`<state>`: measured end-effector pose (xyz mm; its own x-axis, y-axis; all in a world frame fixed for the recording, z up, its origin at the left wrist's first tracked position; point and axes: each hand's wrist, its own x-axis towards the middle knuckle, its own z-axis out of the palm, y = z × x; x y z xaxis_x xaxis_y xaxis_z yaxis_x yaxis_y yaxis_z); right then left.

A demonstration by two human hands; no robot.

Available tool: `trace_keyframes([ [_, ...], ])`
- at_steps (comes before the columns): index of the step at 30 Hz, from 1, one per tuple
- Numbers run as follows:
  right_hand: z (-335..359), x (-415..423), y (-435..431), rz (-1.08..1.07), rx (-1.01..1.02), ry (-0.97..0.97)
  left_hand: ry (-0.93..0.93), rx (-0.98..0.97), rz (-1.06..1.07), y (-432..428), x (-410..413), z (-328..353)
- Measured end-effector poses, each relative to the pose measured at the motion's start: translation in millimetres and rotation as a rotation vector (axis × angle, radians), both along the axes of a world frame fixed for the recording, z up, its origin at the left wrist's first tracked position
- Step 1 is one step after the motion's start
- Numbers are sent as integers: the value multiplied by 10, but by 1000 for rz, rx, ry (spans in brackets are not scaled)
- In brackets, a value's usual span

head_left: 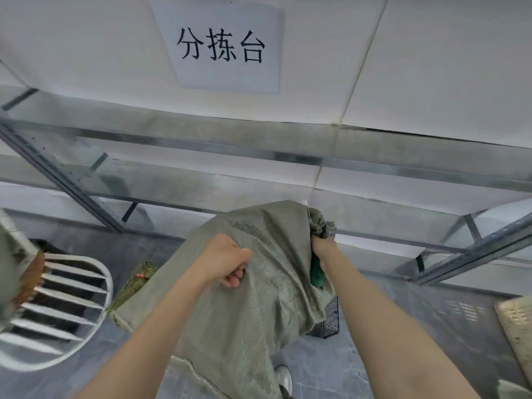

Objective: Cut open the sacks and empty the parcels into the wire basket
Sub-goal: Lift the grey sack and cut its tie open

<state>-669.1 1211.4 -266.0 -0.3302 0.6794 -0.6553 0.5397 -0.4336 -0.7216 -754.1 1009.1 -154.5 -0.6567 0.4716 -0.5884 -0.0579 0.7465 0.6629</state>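
Observation:
A grey-green woven sack (253, 306) hangs in front of me, lifted off the floor. My left hand (227, 262) is clenched on a fold of its cloth near the upper middle. My right hand (321, 249) grips the bunched neck of the sack at the upper right, and a dark green handle (316, 273) shows just under that hand. Behind the sack's lower right edge a corner of the black wire basket (328, 319) shows; the sack hides the remainder. No parcels are visible.
A white slatted chair back (57, 309) stands at the left. Metal shelf frames (86, 191) run along the white wall, which bears a paper sign (221, 47). Another sack (135, 283) lies on the grey floor behind. A woven mat (515, 321) sits at the right edge.

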Motion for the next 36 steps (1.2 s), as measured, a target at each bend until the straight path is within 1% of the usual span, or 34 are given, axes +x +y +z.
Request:
trace_keyframes([
  [3,-211,-80,99,62,-5,-80,-83,-66,17,137,-74,-89],
  [8,-481,-107,149,253,-15,-221,-192,-144,35,297,-186,-242],
  [12,-383,-144,73,284,-118,-167,-227,-220,-17,385,-281,-390],
  [13,-358,-139,61,300,-117,-165,-238,-238,-36,406,-297,-432],
  [16,-332,-96,39,369,-26,-165,-266,-271,-73,432,-324,-532],
  [19,-340,-23,38,438,50,-216,-292,-280,-92,458,-365,-615],
  [21,-371,31,35,496,180,-280,-310,-280,-99,481,-396,-650],
  [23,-376,76,-1,502,264,-295,-326,-277,-112,504,-425,-675],
  [29,-313,202,-207,495,365,-276,-339,-285,-157,572,-480,-737],
  [31,-279,237,-311,475,312,-241,-340,-279,-149,586,-491,-767],
  [33,-267,249,-422,449,197,-201,-347,-264,-123,588,-494,-792],
  [36,-232,219,-570,395,108,-87,-358,-240,-77,588,-492,-824],
])
